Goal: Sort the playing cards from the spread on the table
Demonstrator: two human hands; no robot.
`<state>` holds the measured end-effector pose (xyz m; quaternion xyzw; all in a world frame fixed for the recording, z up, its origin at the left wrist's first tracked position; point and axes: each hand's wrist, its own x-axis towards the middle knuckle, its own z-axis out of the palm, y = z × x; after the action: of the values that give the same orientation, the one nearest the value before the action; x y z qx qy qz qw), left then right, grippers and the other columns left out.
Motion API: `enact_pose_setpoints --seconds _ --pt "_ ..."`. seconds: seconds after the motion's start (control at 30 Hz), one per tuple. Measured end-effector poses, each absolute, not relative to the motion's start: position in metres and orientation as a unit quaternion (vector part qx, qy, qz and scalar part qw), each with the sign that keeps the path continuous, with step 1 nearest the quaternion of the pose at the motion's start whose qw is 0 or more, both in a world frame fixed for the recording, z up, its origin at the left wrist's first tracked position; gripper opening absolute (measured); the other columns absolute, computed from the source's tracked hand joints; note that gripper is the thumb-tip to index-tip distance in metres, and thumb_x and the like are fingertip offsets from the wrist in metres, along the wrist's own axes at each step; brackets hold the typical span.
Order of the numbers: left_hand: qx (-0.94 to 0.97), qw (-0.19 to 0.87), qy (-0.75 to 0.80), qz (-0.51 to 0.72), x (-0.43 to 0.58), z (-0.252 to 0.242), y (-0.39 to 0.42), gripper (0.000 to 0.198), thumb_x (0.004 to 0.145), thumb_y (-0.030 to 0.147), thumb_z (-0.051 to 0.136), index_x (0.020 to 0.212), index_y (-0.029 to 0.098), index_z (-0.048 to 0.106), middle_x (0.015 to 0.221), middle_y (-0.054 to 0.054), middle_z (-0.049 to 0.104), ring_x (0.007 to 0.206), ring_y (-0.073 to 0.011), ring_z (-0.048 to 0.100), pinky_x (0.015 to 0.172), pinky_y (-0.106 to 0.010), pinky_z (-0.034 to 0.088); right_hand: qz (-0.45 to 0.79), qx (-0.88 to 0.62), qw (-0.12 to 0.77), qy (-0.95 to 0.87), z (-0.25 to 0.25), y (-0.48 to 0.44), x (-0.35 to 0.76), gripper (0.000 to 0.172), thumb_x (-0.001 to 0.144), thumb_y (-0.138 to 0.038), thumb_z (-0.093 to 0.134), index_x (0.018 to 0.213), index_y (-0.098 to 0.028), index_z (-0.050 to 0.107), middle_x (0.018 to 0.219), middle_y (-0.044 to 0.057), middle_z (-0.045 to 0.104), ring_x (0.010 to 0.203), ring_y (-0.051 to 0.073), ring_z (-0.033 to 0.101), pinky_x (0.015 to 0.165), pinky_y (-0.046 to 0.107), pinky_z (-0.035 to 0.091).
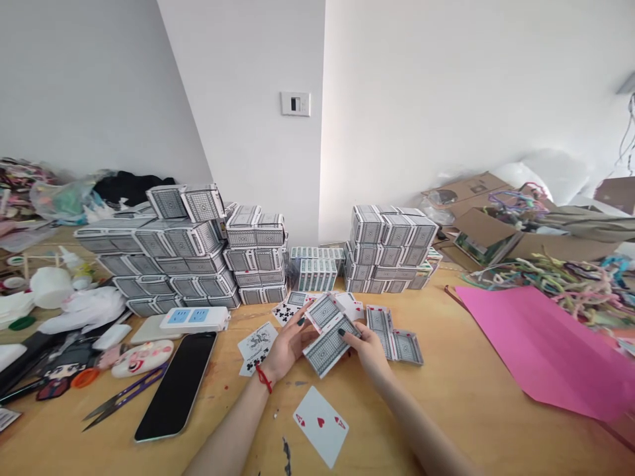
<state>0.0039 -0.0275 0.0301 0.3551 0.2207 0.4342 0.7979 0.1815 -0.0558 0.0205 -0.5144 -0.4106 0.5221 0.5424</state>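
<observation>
In front of me, both hands hold grey-patterned playing cards, backs facing up. My left hand (288, 345) grips the cards from the left, a fingertip at their edge. My right hand (368, 347) presses its thumb onto the lower playing card (322, 354), fingers underneath. The upper playing card (325, 312) overlaps it at the top; whether the two are joined I cannot tell. Right of my hands lie folded card pieces (407, 347) with raised edges. An ace of hearts (321, 430) lies face up nearer me. A joker card (258, 340) rests beside my left wrist.
Stacked blocks of folded cards stand at left (198, 238) and right (391, 228), with card packs (317, 272) between. A phone (176, 387), scissors (124, 396) and a power strip (196, 318) lie left. Pink paper (540, 350) and a cardboard box (501, 231) are right.
</observation>
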Motion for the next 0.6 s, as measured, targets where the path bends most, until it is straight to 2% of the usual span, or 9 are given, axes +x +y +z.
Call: enact_pose_setpoints --seconds 0.13,0.23,0.33,0.4,0.5,0.6 --pt "0.344 0.782 0.247 0.457 0.005 0.027 -0.026 0.052 0.075 0.024 0.052 0.126 0.025 0.037 0.106 -0.008 0.060 0.081 -0.0198 0.061 0.061 -0.027 0.046 0.551 -0.526 0.519 -0.388 0.020 -0.057 0.178 0.027 0.058 -0.040 0.064 0.059 -0.017 0.050 0.043 -0.008 0.037 0.037 0.006 0.030 0.038 0.020 0.021" --pt "0.342 0.766 0.277 0.469 0.005 0.023 -0.023 0.049 0.074 0.026 0.053 0.121 0.022 0.043 0.098 -0.008 0.063 0.072 -0.0191 0.062 0.055 -0.027 0.047 0.567 -0.522 0.509 -0.384 0.016 -0.057 0.175 0.028 0.058 -0.041 0.064 0.058 -0.018 0.047 0.040 -0.009 0.034 0.034 0.005 0.027 0.036 0.020 0.017" --pt "0.340 0.731 0.294 0.513 0.005 0.021 -0.020 0.041 0.073 0.032 0.053 0.110 0.017 0.054 0.096 -0.008 0.064 0.074 -0.0195 0.061 0.061 -0.029 0.047 0.579 -0.522 0.486 -0.394 0.012 -0.056 0.173 0.028 0.058 -0.041 0.063 0.060 -0.017 0.049 0.038 -0.009 0.035 0.032 0.005 0.028 0.035 0.019 0.016" --pt "0.361 0.698 0.315 0.532 0.005 0.020 -0.018 0.040 0.070 0.030 0.056 0.108 0.016 0.056 0.099 -0.008 0.064 0.078 -0.0195 0.061 0.067 -0.028 0.046 0.575 -0.523 0.474 -0.414 0.010 -0.057 0.171 0.026 0.059 -0.039 0.062 0.062 -0.016 0.051 0.038 -0.009 0.037 0.032 0.005 0.029 0.034 0.019 0.016" --pt "0.406 0.659 0.373 0.512 0.006 0.017 -0.016 0.045 0.064 0.022 0.062 0.109 0.017 0.056 0.102 -0.007 0.063 0.084 -0.0199 0.059 0.070 -0.028 0.045 0.562 -0.526 0.462 -0.440 0.011 -0.059 0.169 0.024 0.061 -0.038 0.060 0.065 -0.015 0.054 0.037 -0.009 0.037 0.032 0.005 0.029 0.033 0.019 0.017" --pt "0.421 0.646 0.407 0.490 0.007 0.013 -0.013 0.046 0.062 0.022 0.064 0.107 0.016 0.058 0.099 -0.007 0.065 0.086 -0.0212 0.059 0.071 -0.029 0.044 0.556 -0.537 0.449 -0.449 0.013 -0.061 0.167 0.023 0.063 -0.037 0.059 0.066 -0.015 0.055 0.036 -0.009 0.036 0.031 0.006 0.030 0.032 0.019 0.018"
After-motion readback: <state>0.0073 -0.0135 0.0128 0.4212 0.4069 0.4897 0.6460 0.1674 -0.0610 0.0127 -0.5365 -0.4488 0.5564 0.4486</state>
